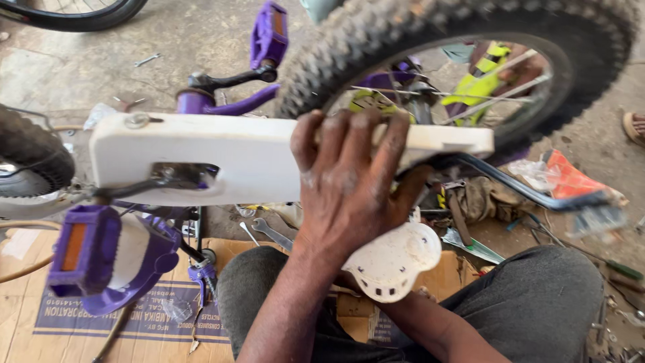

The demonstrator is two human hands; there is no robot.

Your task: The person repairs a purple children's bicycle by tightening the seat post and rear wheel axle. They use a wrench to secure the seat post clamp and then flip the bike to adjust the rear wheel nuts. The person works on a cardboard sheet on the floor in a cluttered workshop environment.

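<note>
My left hand lies flat with fingers spread on the white chain guard of a small purple bicycle and grips its rear end, thumb under the lower edge. Behind the fingers is the knobby rear tyre. A black crank comes out of the guard to a purple pedal; the other pedal sticks up behind. Below my left wrist there is a second white plastic cover with small slots. My right forearm runs toward it, and the hand itself is hidden behind it.
A small wheel sits at the left. A spanner and a green-handled screwdriver lie on the floor among rags and orange packaging. Flattened cardboard lies under the bike. Someone's sandalled foot shows at the right edge.
</note>
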